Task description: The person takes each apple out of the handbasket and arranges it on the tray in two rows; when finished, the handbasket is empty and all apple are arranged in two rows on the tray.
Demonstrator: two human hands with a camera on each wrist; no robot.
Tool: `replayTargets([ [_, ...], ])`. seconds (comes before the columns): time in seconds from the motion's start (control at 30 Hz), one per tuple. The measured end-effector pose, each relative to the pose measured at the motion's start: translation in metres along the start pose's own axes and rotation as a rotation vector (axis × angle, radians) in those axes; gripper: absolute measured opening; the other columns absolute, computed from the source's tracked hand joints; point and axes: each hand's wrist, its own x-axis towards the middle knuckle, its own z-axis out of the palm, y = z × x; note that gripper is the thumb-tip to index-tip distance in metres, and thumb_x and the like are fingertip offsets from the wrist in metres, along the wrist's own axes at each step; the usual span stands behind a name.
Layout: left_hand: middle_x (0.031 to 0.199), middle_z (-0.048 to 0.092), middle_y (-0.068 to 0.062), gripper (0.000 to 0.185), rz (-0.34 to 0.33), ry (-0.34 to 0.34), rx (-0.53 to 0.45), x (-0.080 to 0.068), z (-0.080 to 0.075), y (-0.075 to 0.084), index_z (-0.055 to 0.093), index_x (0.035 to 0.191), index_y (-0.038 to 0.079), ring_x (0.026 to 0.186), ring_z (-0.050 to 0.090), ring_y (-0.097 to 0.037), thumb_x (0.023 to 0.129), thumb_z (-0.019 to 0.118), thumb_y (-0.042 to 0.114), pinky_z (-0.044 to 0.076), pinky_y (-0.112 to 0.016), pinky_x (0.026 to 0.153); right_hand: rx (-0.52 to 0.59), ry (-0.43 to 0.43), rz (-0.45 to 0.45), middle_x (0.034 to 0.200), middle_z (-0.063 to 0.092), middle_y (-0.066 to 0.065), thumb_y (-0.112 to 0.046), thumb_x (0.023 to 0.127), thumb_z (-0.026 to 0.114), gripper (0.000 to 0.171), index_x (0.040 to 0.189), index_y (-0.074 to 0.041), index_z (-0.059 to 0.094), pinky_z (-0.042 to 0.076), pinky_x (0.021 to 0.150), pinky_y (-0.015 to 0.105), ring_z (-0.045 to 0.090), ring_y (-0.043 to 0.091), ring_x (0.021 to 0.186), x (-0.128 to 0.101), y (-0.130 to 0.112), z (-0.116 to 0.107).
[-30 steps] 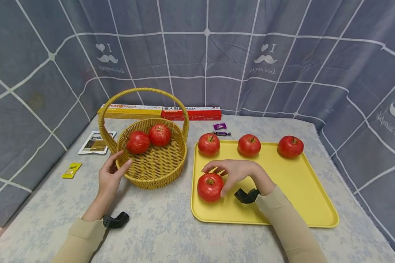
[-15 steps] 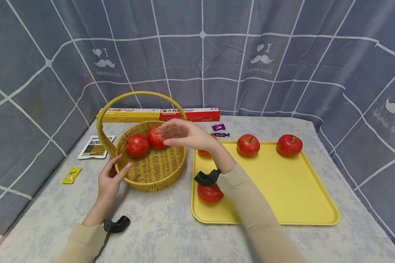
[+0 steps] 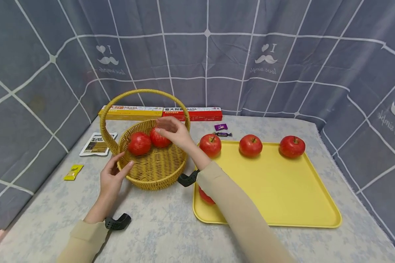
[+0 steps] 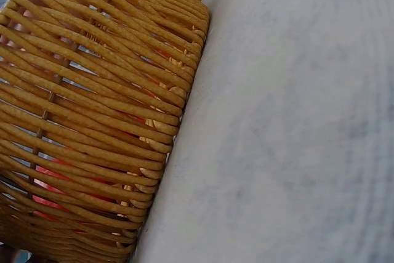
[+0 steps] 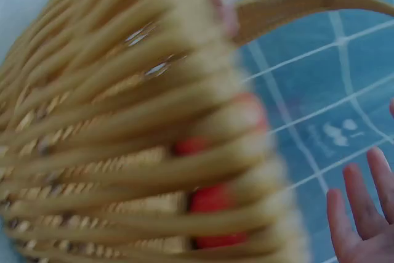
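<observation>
The basket (image 3: 153, 164) stands near the bench's (image 3: 158, 226) far left corner, steadied by the left hand (image 3: 111, 178), fingers straight against its wall. Above it, the right hand (image 3: 174, 132) hovers, fingers relaxed, touching the rear apple (image 3: 158, 138) inside.

Right hand (image 3: 172, 130) reaches far forward, fingers (image 3: 163, 128) loosely spread; left hand (image 3: 112, 177) stays lower, fingers relaxed and apart.
</observation>
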Motion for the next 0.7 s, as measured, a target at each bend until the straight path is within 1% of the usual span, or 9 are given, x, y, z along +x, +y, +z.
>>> replayTargets([
  [0.13, 0.139, 0.044, -0.008, 0.05, -0.008, 0.01, 0.018, 0.0, 0.0, 0.0, 0.052, 0.132, 0.003, 0.123, 0.045, -0.024, 0.087, 0.069, 0.014, 0.041, -0.009, 0.082, -0.123, 0.029, 0.039, 0.13, 0.054, 0.007, -0.016, 0.087, 0.068, 0.045, 0.128, -0.007, 0.052, 0.039, 0.101, 0.035, 0.049, 0.018, 0.12, -0.001, 0.011, 0.006],
  [0.17, 0.139, 0.044, -0.007, 0.05, -0.016, 0.011, 0.025, 0.0, 0.0, 0.0, 0.052, 0.132, 0.004, 0.123, 0.045, -0.023, 0.087, 0.069, 0.016, 0.041, -0.009, 0.082, -0.147, 0.03, 0.051, 0.13, 0.053, 0.006, -0.018, 0.086, 0.069, 0.047, 0.128, -0.008, 0.052, 0.038, 0.101, 0.036, 0.049, 0.019, 0.121, -0.002, 0.014, 0.008],
  [0.23, 0.139, 0.044, -0.007, 0.051, -0.026, 0.011, 0.031, 0.0, 0.001, 0.0, 0.052, 0.133, 0.005, 0.123, 0.045, -0.023, 0.087, 0.069, 0.017, 0.041, -0.009, 0.082, -0.199, 0.032, 0.091, 0.131, 0.052, 0.004, -0.024, 0.084, 0.071, 0.051, 0.13, -0.012, 0.052, 0.039, 0.1, 0.038, 0.048, 0.019, 0.121, -0.003, 0.016, 0.01],
  [0.3, 0.139, 0.043, -0.007, 0.051, -0.035, 0.009, 0.038, 0.001, 0.001, 0.001, 0.052, 0.133, 0.006, 0.123, 0.045, -0.024, 0.087, 0.069, 0.017, 0.04, -0.009, 0.083, -0.244, 0.028, 0.142, 0.132, 0.05, 0.005, -0.03, 0.082, 0.073, 0.056, 0.132, -0.016, 0.05, 0.041, 0.097, 0.038, 0.049, 0.021, 0.119, -0.003, 0.018, 0.011],
  [0.4, 0.14, 0.042, -0.007, 0.051, -0.039, 0.005, 0.038, 0.001, 0.0, 0.002, 0.051, 0.134, 0.007, 0.124, 0.044, -0.025, 0.087, 0.069, 0.018, 0.04, -0.01, 0.085, -0.33, 0.002, 0.229, 0.137, 0.044, 0.004, -0.039, 0.079, 0.074, 0.067, 0.137, -0.024, 0.044, 0.043, 0.094, 0.037, 0.049, 0.021, 0.117, -0.003, 0.019, 0.013],
  [0.5, 0.142, 0.041, -0.007, 0.052, -0.039, 0.001, 0.04, 0.0, 0.0, 0.003, 0.051, 0.134, 0.007, 0.125, 0.043, -0.025, 0.087, 0.069, 0.019, 0.04, -0.01, 0.086, -0.413, -0.044, 0.302, 0.146, 0.031, 0.002, -0.045, 0.076, 0.075, 0.079, 0.142, -0.027, 0.035, 0.04, 0.097, 0.041, 0.042, 0.02, 0.124, -0.001, 0.02, 0.014],
  [0.6, 0.142, 0.04, -0.009, 0.052, -0.026, -0.003, 0.033, 0.0, -0.001, 0.002, 0.051, 0.134, 0.006, 0.126, 0.042, -0.025, 0.087, 0.069, 0.018, 0.04, -0.01, 0.086, -0.443, -0.078, 0.351, 0.15, 0.024, 0.002, -0.047, 0.076, 0.074, 0.088, 0.147, -0.027, 0.026, 0.036, 0.101, 0.045, 0.034, 0.022, 0.13, 0.0, 0.02, 0.014],
  [0.7, 0.141, 0.041, -0.009, 0.051, -0.011, -0.005, 0.022, 0.0, -0.001, 0.001, 0.051, 0.133, 0.003, 0.126, 0.042, -0.025, 0.087, 0.068, 0.015, 0.04, -0.011, 0.087, -0.429, -0.077, 0.393, 0.148, 0.029, 0.004, -0.047, 0.076, 0.074, 0.091, 0.148, -0.026, 0.023, 0.036, 0.101, 0.045, 0.034, 0.023, 0.13, 0.0, 0.02, 0.013],
])
